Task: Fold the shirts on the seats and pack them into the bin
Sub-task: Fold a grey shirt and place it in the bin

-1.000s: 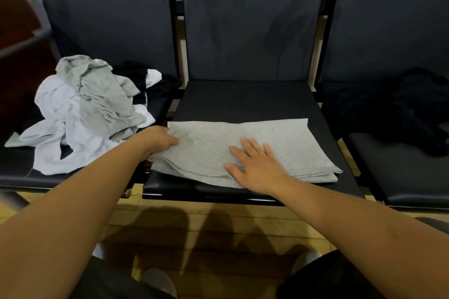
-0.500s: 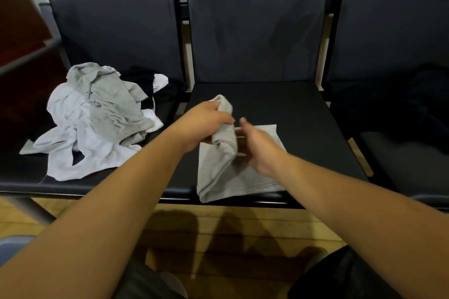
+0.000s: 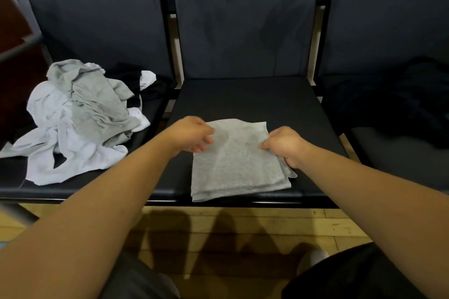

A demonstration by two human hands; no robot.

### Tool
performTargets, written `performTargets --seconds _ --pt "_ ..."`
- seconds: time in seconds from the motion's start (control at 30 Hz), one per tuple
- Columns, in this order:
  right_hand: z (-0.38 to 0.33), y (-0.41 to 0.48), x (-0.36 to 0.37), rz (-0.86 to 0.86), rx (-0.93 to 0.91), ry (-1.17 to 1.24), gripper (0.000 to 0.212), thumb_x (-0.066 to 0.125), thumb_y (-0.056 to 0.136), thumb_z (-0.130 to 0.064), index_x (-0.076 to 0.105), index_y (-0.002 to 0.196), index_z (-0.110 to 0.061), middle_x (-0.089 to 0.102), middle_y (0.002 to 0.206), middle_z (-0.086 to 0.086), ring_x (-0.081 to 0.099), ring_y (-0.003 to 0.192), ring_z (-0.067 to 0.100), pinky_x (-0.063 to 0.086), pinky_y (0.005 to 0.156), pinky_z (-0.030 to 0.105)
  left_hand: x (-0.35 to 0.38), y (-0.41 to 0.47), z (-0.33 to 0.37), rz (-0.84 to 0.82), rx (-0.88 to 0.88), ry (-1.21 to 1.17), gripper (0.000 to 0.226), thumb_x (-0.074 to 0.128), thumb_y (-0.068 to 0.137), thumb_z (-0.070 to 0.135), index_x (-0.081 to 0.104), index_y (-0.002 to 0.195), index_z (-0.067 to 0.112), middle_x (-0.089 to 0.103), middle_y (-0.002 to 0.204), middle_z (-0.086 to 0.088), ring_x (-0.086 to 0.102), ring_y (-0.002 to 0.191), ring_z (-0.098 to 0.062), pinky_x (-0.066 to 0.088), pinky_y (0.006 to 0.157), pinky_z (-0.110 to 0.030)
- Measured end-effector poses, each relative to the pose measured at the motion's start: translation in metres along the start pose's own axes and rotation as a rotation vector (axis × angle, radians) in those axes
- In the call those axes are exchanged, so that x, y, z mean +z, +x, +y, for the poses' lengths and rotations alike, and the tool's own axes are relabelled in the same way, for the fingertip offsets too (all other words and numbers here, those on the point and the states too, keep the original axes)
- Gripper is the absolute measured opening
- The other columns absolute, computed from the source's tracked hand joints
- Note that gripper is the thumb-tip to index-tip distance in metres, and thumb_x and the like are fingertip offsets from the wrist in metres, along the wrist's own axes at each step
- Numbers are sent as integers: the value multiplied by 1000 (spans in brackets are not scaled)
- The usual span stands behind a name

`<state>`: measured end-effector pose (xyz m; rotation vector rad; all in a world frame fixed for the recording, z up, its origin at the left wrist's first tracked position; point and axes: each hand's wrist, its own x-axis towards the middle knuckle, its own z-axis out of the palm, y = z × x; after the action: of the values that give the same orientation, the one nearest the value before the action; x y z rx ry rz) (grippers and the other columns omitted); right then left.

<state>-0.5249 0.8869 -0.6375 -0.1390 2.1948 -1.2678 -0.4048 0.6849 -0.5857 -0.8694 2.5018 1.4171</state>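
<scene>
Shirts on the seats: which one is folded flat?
The grey shirt on the middle seat, held by the left hand and right hand; those on the left seat lie crumpled in a heap.

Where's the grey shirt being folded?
In the head view, the folded grey shirt lies at the front of the middle seat, gripped at its sides by the left hand and right hand, right of the unfolded pile.

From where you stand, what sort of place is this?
Probably a waiting room or lobby: a row of linked dark padded seats, a pale wooden plank floor, and a crumpled grey-and-white shirt pile.
</scene>
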Motion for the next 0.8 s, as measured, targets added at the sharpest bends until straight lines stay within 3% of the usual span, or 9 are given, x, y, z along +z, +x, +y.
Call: performTargets --seconds 0.1,0.17,0.23,0.33,0.47,0.57,0.67,0.8 --pt "-3 2 -4 119 -119 -89 3 66 88 -1 67 88 1 70 91 21 71 83 33 60 74 48 -6 11 -22 71 -127 26 26 57 100 26 60 118 7 68 116 -13 64 92 -21 55 83 -35" --pt "-1 2 -7 142 -139 -290 10 63 88 -4 60 79 -4 63 82 13 65 74 28 53 61 40 -3 16 -31 82 -215 -1 30 59 100 27 57 121 7 63 123 -14 61 97 -23 53 83 -36" --pt "3 -1 -7 165 -114 -448 18 58 89 -10 52 72 -8 57 80 9 58 67 25 42 50 29 1 18 -35 79 -254 -87 49 61 99 31 48 138 5 58 129 -15 59 104 -25 53 76 -35" --pt "3 -2 2 193 -87 -467 23 58 93 -24 46 76 -12 58 95 12 55 70 24 34 47 26 10 22 -32 119 -232 -204 67 67 95 39 41 147 5 56 134 -15 61 106 -27 54 71 -32" --pt "-6 -4 18 87 -13 -278 25 64 95 -30 58 106 -9 58 83 1 56 68 14 50 60 29 21 26 -26 88 -255 -418 66 82 82 37 55 131 2 65 124 -9 67 108 -28 58 88 -43" --pt "-12 -7 23 19 44 72 24 74 90 -24 61 104 -10 64 90 4 63 78 17 55 70 32 20 24 -16 26 -257 -578 54 85 80 25 63 124 4 70 119 -14 69 104 -31 55 95 -50" --pt "-26 -10 23 -79 30 325 39 83 82 -25 67 112 -6 75 104 10 74 92 26 60 86 42 2 18 -7 41 -210 -718 36 77 87 23 67 118 7 73 112 -15 71 100 -31 58 84 -45" --pt "-55 -26 32 -229 -78 491 29 79 86 -16 69 113 -10 78 101 8 76 92 26 60 84 45 -47 0 -22 79 -169 -851 34 70 92 23 65 121 7 75 106 -15 74 93 -31 59 71 -41"
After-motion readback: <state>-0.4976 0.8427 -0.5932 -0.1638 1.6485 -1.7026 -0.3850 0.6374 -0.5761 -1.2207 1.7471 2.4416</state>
